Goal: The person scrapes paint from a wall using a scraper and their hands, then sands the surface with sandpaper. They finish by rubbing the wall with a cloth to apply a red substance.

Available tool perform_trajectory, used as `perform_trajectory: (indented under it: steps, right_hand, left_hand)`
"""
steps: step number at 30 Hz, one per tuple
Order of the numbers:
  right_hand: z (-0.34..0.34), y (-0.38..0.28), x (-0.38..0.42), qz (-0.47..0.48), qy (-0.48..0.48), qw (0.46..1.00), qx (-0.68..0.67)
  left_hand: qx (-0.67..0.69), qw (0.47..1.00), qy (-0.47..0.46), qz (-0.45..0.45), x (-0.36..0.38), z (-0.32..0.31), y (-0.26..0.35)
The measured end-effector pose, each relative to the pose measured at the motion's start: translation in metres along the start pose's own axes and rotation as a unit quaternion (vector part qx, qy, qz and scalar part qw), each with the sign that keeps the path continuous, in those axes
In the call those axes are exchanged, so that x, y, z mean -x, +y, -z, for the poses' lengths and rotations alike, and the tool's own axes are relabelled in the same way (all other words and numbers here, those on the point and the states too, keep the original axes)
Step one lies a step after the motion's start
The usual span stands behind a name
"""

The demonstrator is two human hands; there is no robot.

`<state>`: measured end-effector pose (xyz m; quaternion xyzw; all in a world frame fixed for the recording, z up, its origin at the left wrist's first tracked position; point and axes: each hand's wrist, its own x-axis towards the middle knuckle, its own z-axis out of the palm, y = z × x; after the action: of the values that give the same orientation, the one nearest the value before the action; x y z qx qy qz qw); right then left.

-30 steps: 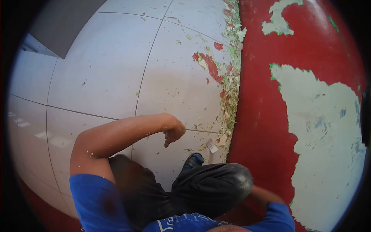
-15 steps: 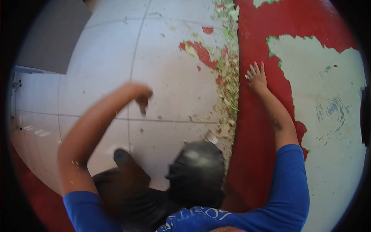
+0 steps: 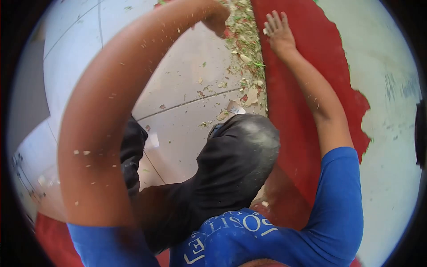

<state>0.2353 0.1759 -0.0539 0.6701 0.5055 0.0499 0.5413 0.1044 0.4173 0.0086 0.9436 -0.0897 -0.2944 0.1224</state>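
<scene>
Left hand point(image 3: 216, 18) is swung beside flakes point(image 3: 247, 46) lining the wall point(image 3: 311, 35) lengthwise; its grip cannot be told; right hand point(image 3: 282, 40) is splayed.

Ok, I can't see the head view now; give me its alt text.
The right hand lies open, seemingly against a red wall whose paint is partly gone; the left hand is by the flakes strewn along the wall's foot, its grip unclear. A dark-trousered knee is bent above the tiled floor.
</scene>
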Motion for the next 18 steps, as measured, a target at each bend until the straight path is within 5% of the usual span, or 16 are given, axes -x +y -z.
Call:
perform_trajectory:
  steps: [4, 7, 9, 11, 13, 18]
  right_hand:
    - [-0.022, -0.063, 0.102, 0.042, -0.031, 0.999, 0.001]
    - [-0.028, -0.120, 0.221, 0.088, -0.093, 0.992, -0.006]
    - [-0.027, -0.146, 0.311, 0.123, -0.136, 0.983, -0.014]
    - [-0.030, -0.162, 0.401, 0.190, -0.177, 0.966, -0.021]
    - [-0.038, -0.169, 0.467, 0.143, -0.178, 0.972, -0.048]
    - [-0.011, -0.144, 0.492, 0.027, -0.099, 0.974, -0.201]
  left_hand:
    - [-0.017, 0.995, -0.068, -0.068, -0.029, -0.008, 0.051]
    - [0.055, 0.992, 0.003, -0.111, -0.076, -0.035, 0.090]
    - [0.249, 0.957, 0.114, -0.095, -0.105, -0.055, 0.119]
    - [0.322, 0.936, 0.107, -0.099, -0.106, -0.064, 0.152]
    - [0.458, 0.876, 0.105, -0.107, -0.120, -0.082, 0.181]
    - [0.493, 0.839, 0.211, -0.089, -0.091, -0.095, 0.215]
